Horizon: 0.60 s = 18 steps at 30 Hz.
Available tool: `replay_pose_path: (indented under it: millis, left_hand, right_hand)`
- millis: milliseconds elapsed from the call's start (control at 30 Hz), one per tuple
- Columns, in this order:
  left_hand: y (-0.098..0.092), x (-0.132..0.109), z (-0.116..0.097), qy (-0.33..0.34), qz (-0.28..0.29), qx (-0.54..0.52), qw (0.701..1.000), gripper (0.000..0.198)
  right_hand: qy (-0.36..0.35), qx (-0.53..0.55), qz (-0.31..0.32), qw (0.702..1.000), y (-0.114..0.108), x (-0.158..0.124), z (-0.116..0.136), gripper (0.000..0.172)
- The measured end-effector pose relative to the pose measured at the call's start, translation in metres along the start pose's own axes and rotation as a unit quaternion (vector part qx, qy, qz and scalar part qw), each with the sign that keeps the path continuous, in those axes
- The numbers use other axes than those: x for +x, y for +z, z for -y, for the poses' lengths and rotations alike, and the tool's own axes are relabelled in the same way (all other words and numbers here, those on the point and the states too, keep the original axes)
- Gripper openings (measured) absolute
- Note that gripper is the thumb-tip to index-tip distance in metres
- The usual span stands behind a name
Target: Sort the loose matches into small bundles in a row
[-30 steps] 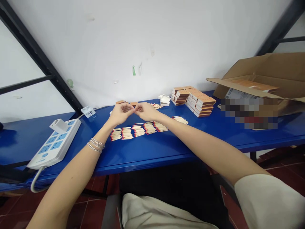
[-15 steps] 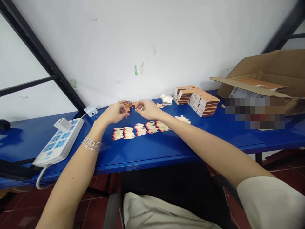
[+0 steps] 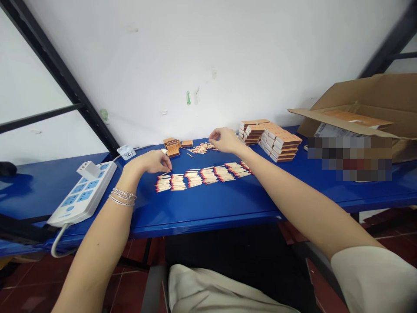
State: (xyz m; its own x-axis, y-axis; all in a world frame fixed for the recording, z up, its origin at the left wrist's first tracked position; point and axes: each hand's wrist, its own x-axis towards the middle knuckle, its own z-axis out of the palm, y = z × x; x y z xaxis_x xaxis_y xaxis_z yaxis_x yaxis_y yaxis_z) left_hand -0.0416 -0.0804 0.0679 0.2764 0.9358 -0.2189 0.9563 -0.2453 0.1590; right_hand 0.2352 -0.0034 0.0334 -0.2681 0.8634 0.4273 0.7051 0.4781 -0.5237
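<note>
Matches with red heads lie in a row of several small bundles point(image 3: 193, 178) on the blue table. My left hand point(image 3: 156, 161) is just above the leftmost bundle, its thumb and fingers pinched on a match point(image 3: 166, 173). Behind the row is a loose heap of matches point(image 3: 202, 148). At the right end of that heap, my right hand point(image 3: 224, 140) has its fingertips pressed together; what they hold, if anything, is too small to make out. Several orange matchboxes point(image 3: 173, 151) lie left of the heap, near my left fingers.
Stacked matchboxes point(image 3: 276, 137) stand right of my right hand. An open cardboard box point(image 3: 368, 93) is at the far right. At the left lies a white power strip point(image 3: 83, 193) with a plug and cable. A small camera-like device point(image 3: 126, 152) sits by the wall.
My left hand has come down and nearer to the leftmost bundle. My right hand has moved right, away from the left hand, uncovering the loose heap and a matchbox.
</note>
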Motion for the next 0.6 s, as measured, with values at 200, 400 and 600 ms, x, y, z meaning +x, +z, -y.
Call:
replay_pose_path:
  millis: [200,400,600]
  left_hand:
    - [-0.0017,-0.0012,0.0044,0.004,0.026,0.011,1.000,0.022]
    - [-0.0003,0.0005,0.0025,0.003,0.029,0.016,0.999,0.022]
    - [-0.0007,-0.0014,-0.0024,-0.024,0.037,0.015,0.999,0.024]
  right_hand:
    - [-0.025,-0.004,0.014,1.000,0.0043,-0.0001,0.0008,0.015]
    - [-0.035,0.002,0.034,0.999,0.0064,-0.0021,0.0019,0.014]
    - [-0.038,-0.006,0.067,0.997,0.0097,-0.0056,0.0089,0.016]
